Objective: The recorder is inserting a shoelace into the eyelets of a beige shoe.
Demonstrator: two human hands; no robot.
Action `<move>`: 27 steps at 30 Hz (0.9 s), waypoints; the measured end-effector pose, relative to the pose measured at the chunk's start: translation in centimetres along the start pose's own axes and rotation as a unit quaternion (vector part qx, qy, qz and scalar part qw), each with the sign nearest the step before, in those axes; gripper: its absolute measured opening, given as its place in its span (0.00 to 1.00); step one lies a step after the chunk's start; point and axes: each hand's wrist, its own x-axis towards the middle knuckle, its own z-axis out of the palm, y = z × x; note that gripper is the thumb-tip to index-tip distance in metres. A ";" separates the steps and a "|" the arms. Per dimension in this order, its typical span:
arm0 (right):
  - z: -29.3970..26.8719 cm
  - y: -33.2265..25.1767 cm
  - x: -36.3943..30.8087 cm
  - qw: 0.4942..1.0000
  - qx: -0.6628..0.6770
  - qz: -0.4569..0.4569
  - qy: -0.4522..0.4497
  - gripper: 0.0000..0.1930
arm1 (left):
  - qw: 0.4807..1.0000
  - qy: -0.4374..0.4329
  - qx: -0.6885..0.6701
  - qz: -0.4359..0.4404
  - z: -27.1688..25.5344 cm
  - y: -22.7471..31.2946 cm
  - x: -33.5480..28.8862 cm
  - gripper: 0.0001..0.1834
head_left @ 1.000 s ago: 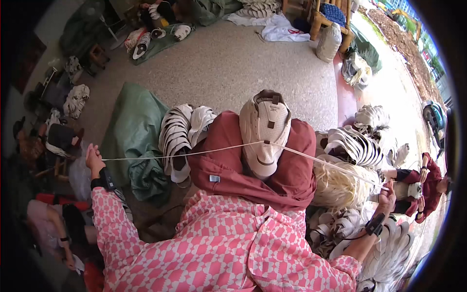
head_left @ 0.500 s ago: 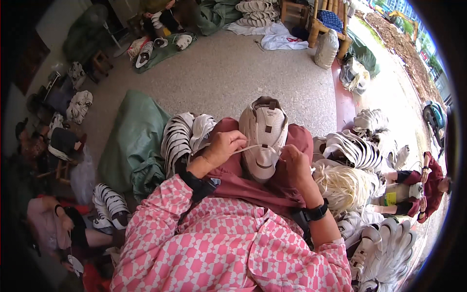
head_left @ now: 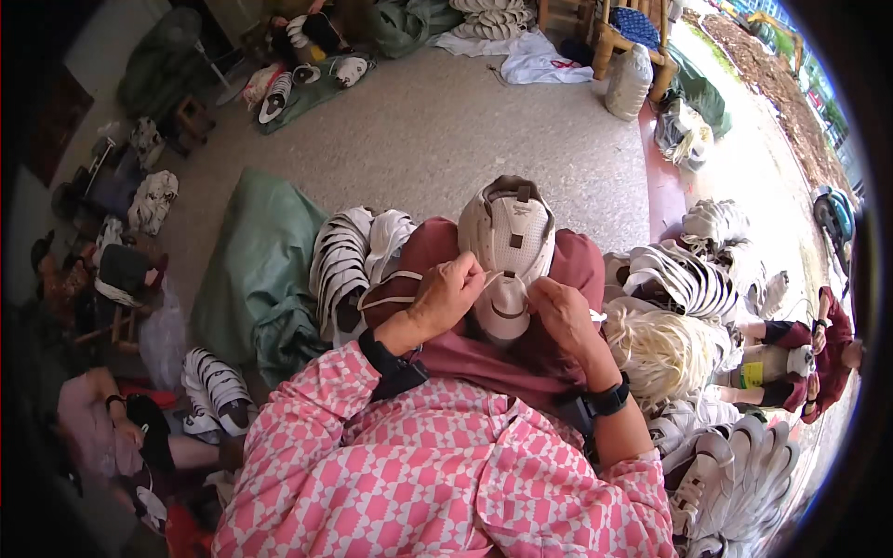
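Beige shoe upper (head_left: pixel 500 223), white lace (head_left: pixel 597 316) probably in left hand (head_left: pixel 446 296) and right hand (head_left: pixel 564 316)

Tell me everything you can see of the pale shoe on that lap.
The shoe is off-white and beige, resting on dark red trousers, rounded toe toward the person, collar facing away. Its tongue looks like textured mesh; small dark tabs run down the middle. At the front, the left hand pinches a white lace; the right hand is close by on the other side, its grip unclear.
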 end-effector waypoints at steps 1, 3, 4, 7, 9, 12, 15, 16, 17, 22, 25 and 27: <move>-0.1 0.2 0.2 1.000 -0.003 -0.009 -0.005 0.12 | 1.000 0.003 -0.010 -0.005 0.0 0.0 0.1 0.09; -0.5 0.6 0.7 0.997 0.076 0.010 -0.033 0.13 | 1.000 0.005 -0.020 -0.009 0.0 0.0 0.1 0.09; -0.7 0.8 0.9 0.997 0.076 0.004 -0.022 0.13 | 1.000 -0.002 -0.021 -0.014 0.0 0.0 0.2 0.08; -1.2 1.4 1.2 0.991 0.121 0.025 -0.057 0.13 | 1.000 -0.001 -0.022 -0.012 0.1 0.0 0.3 0.08; -1.0 1.8 1.2 0.987 0.148 -0.025 -0.048 0.14 | 1.000 0.005 -0.021 -0.005 0.4 0.2 0.3 0.08; 0.3 2.1 1.2 0.987 0.159 0.019 -0.003 0.13 | 0.999 0.033 0.009 -0.005 0.9 0.7 0.4 0.07; 1.3 2.1 1.2 0.995 0.082 -0.038 0.047 0.12 | 0.997 0.064 0.052 0.011 1.2 1.2 0.4 0.07; 1.3 2.0 1.2 0.995 0.082 -0.038 0.047 0.12 | 0.996 0.064 0.061 0.008 1.2 1.3 0.4 0.06; 1.3 1.8 1.1 0.994 0.103 -0.003 0.035 0.12 | 0.995 0.066 0.070 0.007 1.2 1.4 0.4 0.06; 0.3 1.0 0.9 0.989 0.131 0.070 -0.001 0.13 | 0.995 0.065 0.071 0.017 1.4 1.1 0.8 0.06; 0.2 0.8 1.2 0.996 0.089 0.025 -0.015 0.13 | 0.996 0.064 0.061 0.009 1.6 1.0 1.4 0.06; 0.4 0.5 1.2 0.991 0.128 0.021 -0.025 0.14 | 0.996 0.067 0.054 0.003 1.3 1.1 1.7 0.05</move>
